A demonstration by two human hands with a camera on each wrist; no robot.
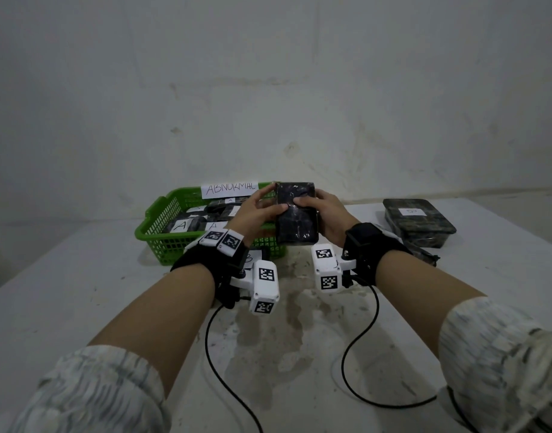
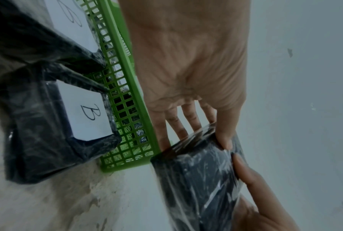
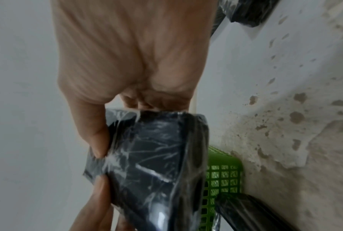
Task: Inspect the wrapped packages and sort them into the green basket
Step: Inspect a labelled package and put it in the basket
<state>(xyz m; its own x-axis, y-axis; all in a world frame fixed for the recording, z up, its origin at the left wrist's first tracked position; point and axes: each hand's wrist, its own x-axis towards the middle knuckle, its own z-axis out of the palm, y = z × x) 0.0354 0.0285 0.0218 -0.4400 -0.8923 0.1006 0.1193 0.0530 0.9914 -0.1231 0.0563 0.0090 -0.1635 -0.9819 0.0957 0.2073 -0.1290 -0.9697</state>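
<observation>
Both hands, left hand [image 1: 258,210] & right hand [image 1: 323,214], gripped one wrapped package [image 1: 296,214]; green basket [image 1: 157,210] had several pkgs already, approx. two "B" packages [image 1: 420,221] left outside.

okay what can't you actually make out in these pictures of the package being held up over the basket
- Held package: no label shows in any view; its far side is turned away, and left hand and right hand cover its edges.
- Green basket: the head view shows some A labels; hands and package hide its right end.
- Package on the right: label too small to read.
- Packages beside the basket: cut off by the left wrist frame edge.
</observation>
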